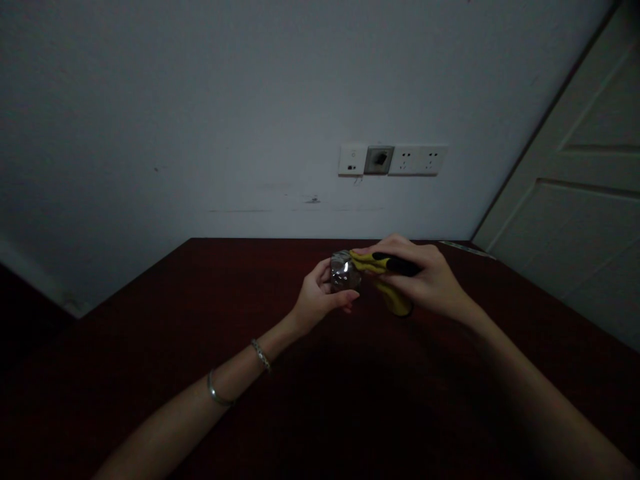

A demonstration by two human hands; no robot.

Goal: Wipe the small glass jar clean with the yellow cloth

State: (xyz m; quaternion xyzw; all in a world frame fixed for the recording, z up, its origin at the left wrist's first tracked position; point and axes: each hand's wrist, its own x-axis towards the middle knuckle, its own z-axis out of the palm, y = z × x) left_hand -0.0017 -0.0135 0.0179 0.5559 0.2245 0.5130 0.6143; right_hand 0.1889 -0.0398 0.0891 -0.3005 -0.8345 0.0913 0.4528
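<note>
My left hand (320,293) is closed around a small, clear, shiny, rounded object (345,275) that looks like a glass cup; bright glints lie on its side. In my right hand (417,270) is a soft-looking yellow and black cloth (367,261), pinched between thumb and fingers. Its folded yellow tip touches the upper right rim of the clear object. Another yellow part hangs below the right hand and has a dark edge. Both hands are just above the far half of a dark red table (260,280). Dim light hides finer detail.
Behind the table stands a pale wall (225,120) with a row of sockets (417,161). A panelled white door (590,173) is at the right. A thin, pale patterned strip (467,249) lies along the table's far right edge.
</note>
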